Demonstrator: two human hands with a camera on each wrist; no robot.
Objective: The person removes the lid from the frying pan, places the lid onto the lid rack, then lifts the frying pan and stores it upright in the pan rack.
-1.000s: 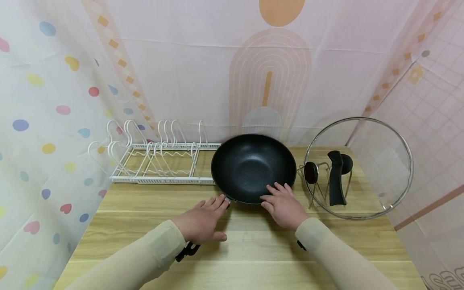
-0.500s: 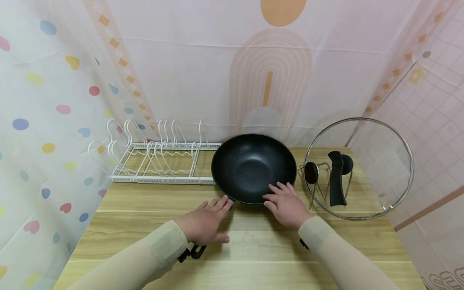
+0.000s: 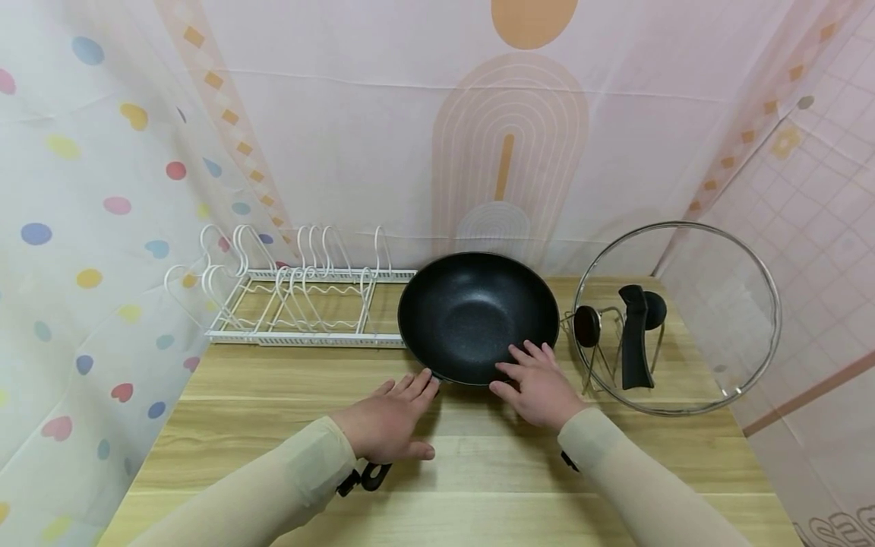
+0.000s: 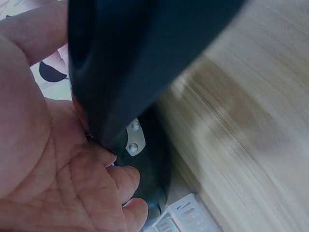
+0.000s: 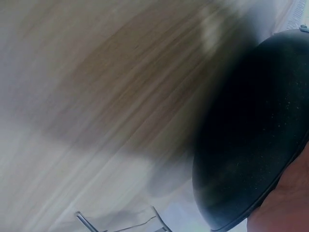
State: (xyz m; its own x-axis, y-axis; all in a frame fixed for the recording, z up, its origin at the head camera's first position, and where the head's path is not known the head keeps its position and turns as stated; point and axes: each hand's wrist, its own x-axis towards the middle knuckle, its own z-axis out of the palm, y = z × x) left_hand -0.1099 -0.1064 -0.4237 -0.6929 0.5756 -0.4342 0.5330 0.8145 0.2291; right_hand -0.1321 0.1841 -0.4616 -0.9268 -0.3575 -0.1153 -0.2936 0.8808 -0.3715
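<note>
A black wok (image 3: 475,315) lies on the wooden table with its inside facing up. Its long black handle (image 3: 376,476) points toward me, mostly hidden under my left hand (image 3: 386,422). That hand lies palm down over the handle with its fingers extended toward the rim. In the left wrist view the handle (image 4: 130,58) runs beside the palm, and a riveted metal bracket (image 4: 136,140) joins it to the wok. My right hand (image 3: 536,387) has its fingers spread over the wok's near right rim. The right wrist view shows the wok's dark outer side (image 5: 251,130) against that hand.
Left of the wok stands a white wire dish rack (image 3: 307,341), its end close to the wok's rim. On the right, a large glass lid with a black handle (image 3: 636,338) leans upright in a wire stand (image 3: 591,365). Patterned curtains hang behind and at both sides.
My left hand and the end of the wok's handle have shifted slightly to the right. My right hand has moved only a little at the rim. The wok's body stays in place.
</note>
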